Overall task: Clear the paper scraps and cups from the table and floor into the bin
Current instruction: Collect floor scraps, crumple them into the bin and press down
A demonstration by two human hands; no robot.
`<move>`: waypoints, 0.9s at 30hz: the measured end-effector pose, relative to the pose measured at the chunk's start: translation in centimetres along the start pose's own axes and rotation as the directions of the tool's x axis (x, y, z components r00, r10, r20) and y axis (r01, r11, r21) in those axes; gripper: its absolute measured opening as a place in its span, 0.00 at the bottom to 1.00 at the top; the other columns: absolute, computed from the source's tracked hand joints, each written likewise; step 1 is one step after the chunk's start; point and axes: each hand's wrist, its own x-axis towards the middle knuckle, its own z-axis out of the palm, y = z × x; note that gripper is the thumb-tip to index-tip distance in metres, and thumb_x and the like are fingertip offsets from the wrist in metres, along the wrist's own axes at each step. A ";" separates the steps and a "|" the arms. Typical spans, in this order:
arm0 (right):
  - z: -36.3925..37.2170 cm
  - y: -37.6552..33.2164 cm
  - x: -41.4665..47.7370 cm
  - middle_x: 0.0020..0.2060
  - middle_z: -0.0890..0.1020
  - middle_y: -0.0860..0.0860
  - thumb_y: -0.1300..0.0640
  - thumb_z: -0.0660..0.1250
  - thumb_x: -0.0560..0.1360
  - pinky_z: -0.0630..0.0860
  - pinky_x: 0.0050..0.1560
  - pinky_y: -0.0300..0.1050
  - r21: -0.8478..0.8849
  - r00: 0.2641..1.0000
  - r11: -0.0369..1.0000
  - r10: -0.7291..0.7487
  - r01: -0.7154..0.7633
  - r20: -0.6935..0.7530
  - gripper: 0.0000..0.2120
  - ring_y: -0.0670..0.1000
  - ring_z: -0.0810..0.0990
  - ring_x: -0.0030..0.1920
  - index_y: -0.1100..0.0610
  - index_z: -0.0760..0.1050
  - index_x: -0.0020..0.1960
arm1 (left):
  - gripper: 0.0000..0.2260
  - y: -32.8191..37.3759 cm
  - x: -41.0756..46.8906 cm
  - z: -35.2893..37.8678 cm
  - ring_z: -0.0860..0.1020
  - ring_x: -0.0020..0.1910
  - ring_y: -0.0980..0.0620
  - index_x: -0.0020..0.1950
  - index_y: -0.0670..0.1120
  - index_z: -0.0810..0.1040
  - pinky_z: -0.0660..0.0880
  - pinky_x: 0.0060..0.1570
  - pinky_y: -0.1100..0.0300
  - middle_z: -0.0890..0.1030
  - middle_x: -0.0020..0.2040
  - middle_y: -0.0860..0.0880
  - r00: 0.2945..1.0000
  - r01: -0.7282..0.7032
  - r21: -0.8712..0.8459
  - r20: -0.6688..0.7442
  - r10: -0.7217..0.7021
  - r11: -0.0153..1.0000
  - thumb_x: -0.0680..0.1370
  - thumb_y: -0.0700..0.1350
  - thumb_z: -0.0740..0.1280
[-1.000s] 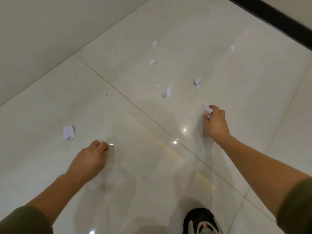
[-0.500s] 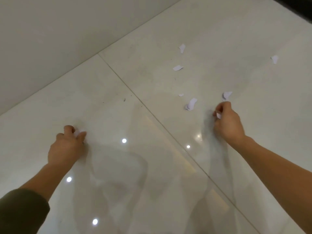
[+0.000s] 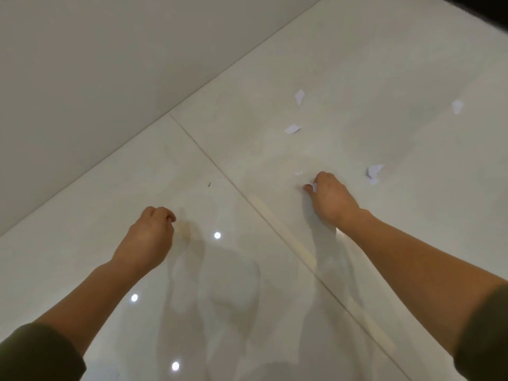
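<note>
Several white paper scraps lie on the glossy floor tiles: one (image 3: pixel 299 96) far ahead, one (image 3: pixel 292 129) nearer, a crumpled one (image 3: pixel 373 173) right of my right hand, one (image 3: pixel 457 106) at the far right, and a tiny bit (image 3: pixel 298 173) just beyond my fingertips. My right hand (image 3: pixel 330 199) is down at the floor and pinches a white scrap (image 3: pixel 314 187) between thumb and fingers. My left hand (image 3: pixel 152 235) is curled into a fist above the tile; what it holds is hidden inside. No cups and no bin are in view.
A plain pale wall (image 3: pixel 82 78) runs along the left, meeting the floor on a diagonal. A dark baseboard (image 3: pixel 483 9) shows at the top right corner. A tile joint (image 3: pixel 247 199) crosses between my hands.
My left hand closed over the scrap on the left tile and lifted; that scrap is gone from the floor. My right hand moved left onto the long scrap while holding paper.
</note>
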 end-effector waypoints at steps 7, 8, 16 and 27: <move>-6.8 2.4 -3.3 0.51 0.77 0.67 0.60 0.54 0.80 0.72 0.45 0.47 0.074 0.994 0.997 -0.012 0.004 0.110 0.08 0.61 0.79 0.49 0.63 0.68 0.52 | 0.10 10.8 1.3 -3.9 0.75 0.47 0.48 0.51 0.43 0.77 0.69 0.46 0.59 0.78 0.52 0.45 0.977 -0.133 -0.057 0.159 0.140 0.990 0.79 0.38 0.55; -7.5 2.9 -3.5 0.53 0.76 0.68 0.58 0.54 0.81 0.72 0.47 0.47 0.039 0.993 0.999 0.001 -0.006 0.117 0.09 0.61 0.79 0.50 0.62 0.69 0.49 | 0.10 12.2 1.8 -3.9 0.76 0.49 0.46 0.51 0.43 0.77 0.69 0.48 0.58 0.78 0.52 0.44 0.967 -0.189 -0.056 0.162 0.195 0.980 0.79 0.39 0.56; -9.6 7.6 0.5 0.49 0.79 0.56 0.46 0.63 0.76 0.70 0.45 0.45 0.122 0.967 0.959 0.254 -0.255 0.026 0.19 0.57 0.77 0.49 0.57 0.66 0.61 | 0.14 21.8 8.8 4.0 0.76 0.55 0.43 0.62 0.44 0.70 0.69 0.52 0.55 0.75 0.60 0.45 0.910 -0.354 -0.010 0.226 0.347 0.935 0.81 0.51 0.57; -5.9 9.6 2.5 0.37 0.75 0.43 0.56 0.62 0.78 0.68 0.38 0.34 0.260 0.945 0.912 0.328 -0.317 0.005 0.08 0.47 0.77 0.42 0.60 0.72 0.54 | 0.10 21.6 10.0 7.2 0.72 0.43 0.46 0.51 0.41 0.69 0.63 0.41 0.58 0.74 0.50 0.43 0.903 -0.404 0.010 0.163 0.397 0.915 0.82 0.44 0.52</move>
